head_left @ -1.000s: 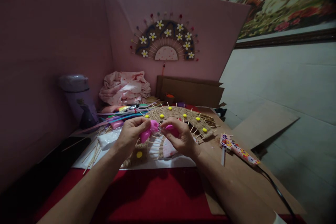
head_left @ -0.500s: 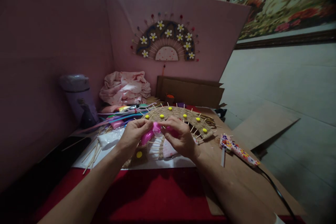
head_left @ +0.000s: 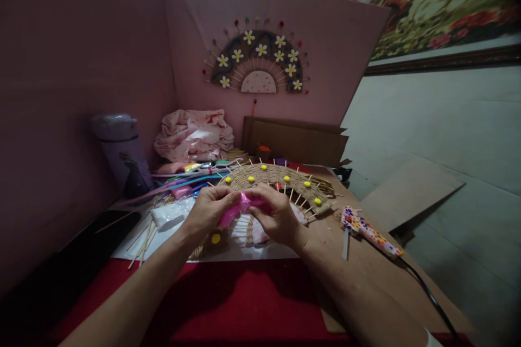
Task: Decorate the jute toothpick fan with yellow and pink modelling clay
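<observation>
Between my hands is a shiny bright pink plastic packet (head_left: pixel 231 216); my fingers cover part of it, and its contents are hidden. My left hand (head_left: pixel 208 211) is closed, pinching one side between thumb and fingers. On the other side, my right hand (head_left: pixel 277 216) pinches it too, fingertips close to the left ones. Behind and below them lies a twine-wrapped half-ring fan (head_left: pixel 268 174) with thin sticks and several yellow dots. Its pale inner half-circle (head_left: pixel 260 232) is partly covered by my right hand.
A flower-patterned glue gun (head_left: pixel 368 233) with a black cord lies on brown board at right. Loose sticks (head_left: pixel 143 241) and a clear plastic bag (head_left: pixel 173 214) are at left, near a purple bottle (head_left: pixel 124 157). Cardboard (head_left: pixel 297 141) stands behind; a finished flowered fan (head_left: pixel 260 54) hangs above.
My fingers have shifted slightly on the pink packet, drawing closer together and bunching its middle. Everything else looks the same.
</observation>
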Demonstrator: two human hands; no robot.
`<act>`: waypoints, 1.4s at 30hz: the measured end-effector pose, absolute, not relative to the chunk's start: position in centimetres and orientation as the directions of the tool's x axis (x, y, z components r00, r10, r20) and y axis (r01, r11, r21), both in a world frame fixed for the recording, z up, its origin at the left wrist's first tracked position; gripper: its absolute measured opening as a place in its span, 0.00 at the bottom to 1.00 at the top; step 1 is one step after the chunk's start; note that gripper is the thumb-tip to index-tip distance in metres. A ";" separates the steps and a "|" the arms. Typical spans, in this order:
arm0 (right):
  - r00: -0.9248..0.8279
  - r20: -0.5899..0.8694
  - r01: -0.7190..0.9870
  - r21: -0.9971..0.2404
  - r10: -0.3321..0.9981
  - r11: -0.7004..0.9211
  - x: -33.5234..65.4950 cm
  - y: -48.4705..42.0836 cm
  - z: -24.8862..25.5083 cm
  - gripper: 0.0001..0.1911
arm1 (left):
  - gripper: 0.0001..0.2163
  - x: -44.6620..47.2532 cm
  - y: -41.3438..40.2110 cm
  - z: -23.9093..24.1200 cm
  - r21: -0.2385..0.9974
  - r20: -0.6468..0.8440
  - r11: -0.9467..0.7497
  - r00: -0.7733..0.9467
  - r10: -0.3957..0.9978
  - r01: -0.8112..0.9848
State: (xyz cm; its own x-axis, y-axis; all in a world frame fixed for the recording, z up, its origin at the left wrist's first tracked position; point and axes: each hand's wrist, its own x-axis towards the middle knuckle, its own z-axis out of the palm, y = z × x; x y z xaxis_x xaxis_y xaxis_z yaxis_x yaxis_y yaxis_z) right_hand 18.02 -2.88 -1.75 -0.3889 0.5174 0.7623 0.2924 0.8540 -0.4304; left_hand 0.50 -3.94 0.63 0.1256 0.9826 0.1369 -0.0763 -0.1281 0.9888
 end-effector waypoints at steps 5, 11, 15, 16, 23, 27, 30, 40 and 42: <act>-0.326 0.734 0.299 -0.518 0.596 0.801 17.8 -3.0 -2.0 0.09 | 0.16 0.7 -3.9 0.3 0.989 0.140 -0.130 0.142 0.980 -0.075; -0.365 0.795 0.240 -0.423 0.485 0.874 17.8 -2.8 -2.3 0.04 | 0.15 0.8 -3.7 0.0 0.980 0.132 -0.119 0.072 0.989 -0.161; -0.341 0.820 0.272 -0.382 0.460 0.883 17.7 -2.8 -2.6 0.04 | 0.17 0.7 -3.7 0.0 0.975 0.142 -0.131 0.051 0.989 -0.182; -0.329 0.825 0.287 -0.376 0.460 0.881 17.7 -2.8 -2.7 0.05 | 0.18 0.7 -3.7 0.0 0.976 0.152 -0.141 0.052 0.987 -0.168; -0.261 0.809 0.237 -0.475 0.526 0.848 17.6 -3.0 -2.4 0.07 | 0.17 0.5 -3.6 0.1 0.975 0.223 -0.222 0.093 0.970 -0.026; -0.256 0.789 0.172 -0.532 0.559 0.829 17.2 -3.1 -2.5 0.08 | 0.16 0.6 -3.7 0.3 0.981 0.187 -0.181 0.105 0.977 -0.066; -0.261 0.732 0.135 -0.618 0.630 0.774 16.9 -3.1 -2.6 0.04 | 0.15 0.9 -3.8 0.4 0.981 0.149 -0.135 0.095 0.984 -0.141; -0.211 0.617 0.133 -0.750 0.758 0.647 18.1 -2.6 -1.6 0.08 | 0.17 1.1 -3.9 0.1 0.942 0.151 -0.067 0.236 0.960 -0.330; -0.219 0.649 0.158 -0.713 0.729 0.683 18.3 -2.5 -1.5 0.07 | 0.18 1.0 -3.9 0.1 0.929 0.140 -0.057 0.206 0.968 -0.366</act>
State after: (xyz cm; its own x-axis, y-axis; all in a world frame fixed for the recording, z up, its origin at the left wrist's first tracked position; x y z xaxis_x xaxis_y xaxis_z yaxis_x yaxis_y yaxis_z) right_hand 18.30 -2.49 -1.52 -0.2193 0.7286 0.6488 0.1582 0.6828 -0.7133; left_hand 1.03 -3.87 0.12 0.2062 0.9684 0.1402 -0.3656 -0.0567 0.9290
